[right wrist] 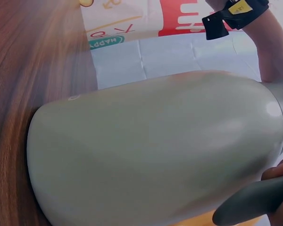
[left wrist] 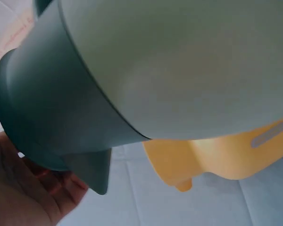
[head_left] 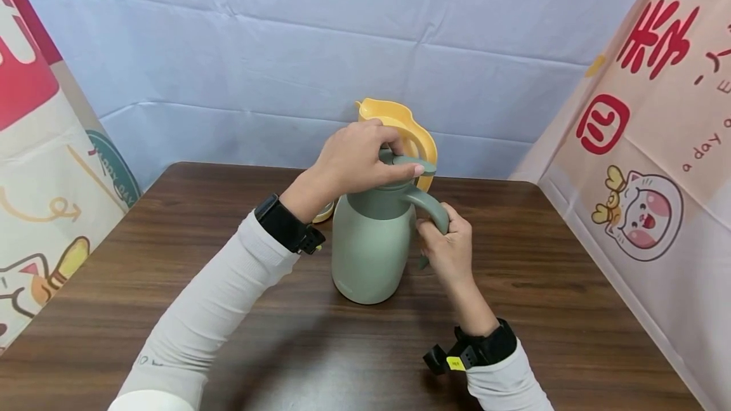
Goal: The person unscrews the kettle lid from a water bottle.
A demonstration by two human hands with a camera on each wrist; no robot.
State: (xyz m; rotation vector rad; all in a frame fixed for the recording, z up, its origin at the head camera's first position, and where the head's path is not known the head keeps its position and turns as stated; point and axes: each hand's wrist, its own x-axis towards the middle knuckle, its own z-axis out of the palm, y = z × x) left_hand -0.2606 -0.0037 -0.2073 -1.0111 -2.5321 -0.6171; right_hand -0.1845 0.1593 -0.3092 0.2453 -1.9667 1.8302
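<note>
Backdrop: pale blue cloth (head_left: 257,68), fold creases, hanging beyond the fingertips.
Left hand (head_left: 356,160): fingers bent over the lid (head_left: 407,159), thumb along its near side; gripping it.
Right hand (head_left: 451,243): fingers curled round the curved handle (head_left: 431,205), closed firmly on it.
Green jug (head_left: 371,252): upright on the wood, below the left fingers, just left of the right ones; matte pale barrel, darker smooth collar, pointed spout (left wrist: 92,172) beside the left fingers.
Yellow jug (head_left: 394,113): smooth, wavy rim, looped; just beyond the left fingers, partly hidden. Contact with green jug: cannot tell.
Tabletop (head_left: 257,354): dark brown grain, dull sheen; rounded far corners beyond the fingers.
Side panel (head_left: 639,106): printed cloth, wrinkled, well right of the right fingers.
Room: wood runs from the right fingers to the right edge, also nearward below both hands; tighter beyond the left fingers.
</note>
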